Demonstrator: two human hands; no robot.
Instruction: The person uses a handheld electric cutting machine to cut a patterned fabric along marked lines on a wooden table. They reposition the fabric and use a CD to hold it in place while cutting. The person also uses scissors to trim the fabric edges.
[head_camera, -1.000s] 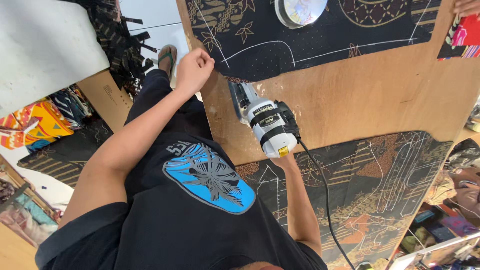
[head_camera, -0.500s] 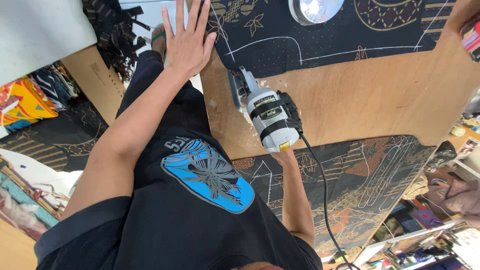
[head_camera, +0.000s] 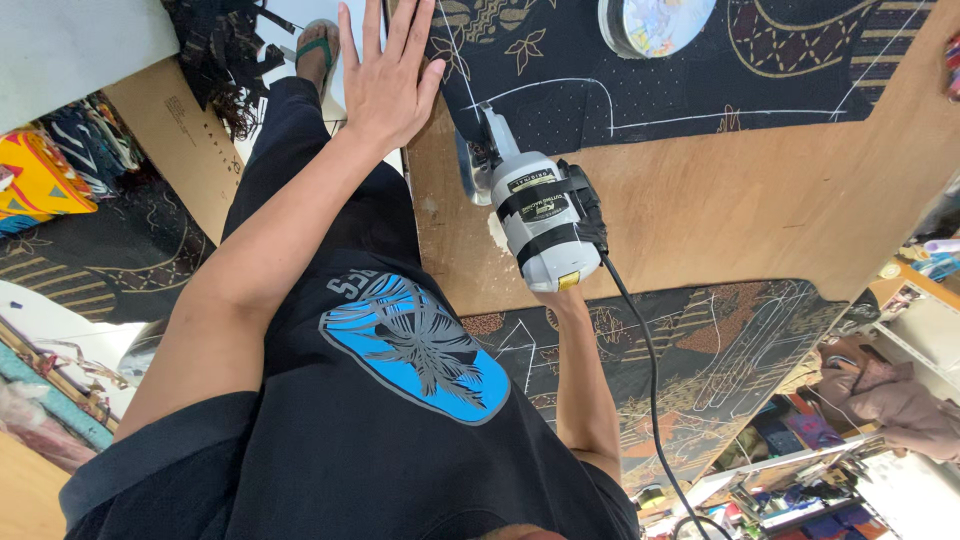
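My left hand (head_camera: 385, 75) is spread flat with its fingers apart, at the edge of the wooden table (head_camera: 720, 210), touching the corner of a dark patterned fabric (head_camera: 700, 90) marked with white chalk lines. My right hand (head_camera: 572, 298) grips the rear of a grey and white electric fabric cutter (head_camera: 540, 215) and is mostly hidden behind it. The cutter's front end sits at the fabric's edge, just to the right of my left hand. A black cord (head_camera: 645, 370) trails from the cutter toward me.
A round tin (head_camera: 655, 22) rests on the fabric at the far side. Another dark patterned cloth (head_camera: 720, 340) hangs over the table's near edge. My sandalled foot (head_camera: 318, 50) stands on the floor beside fabric scraps. Colourful cloth (head_camera: 40, 175) is piled at left.
My left hand has opened from a loose fist and spread flat at the fabric's corner. The cutter has moved forward until its front meets the dark fabric.
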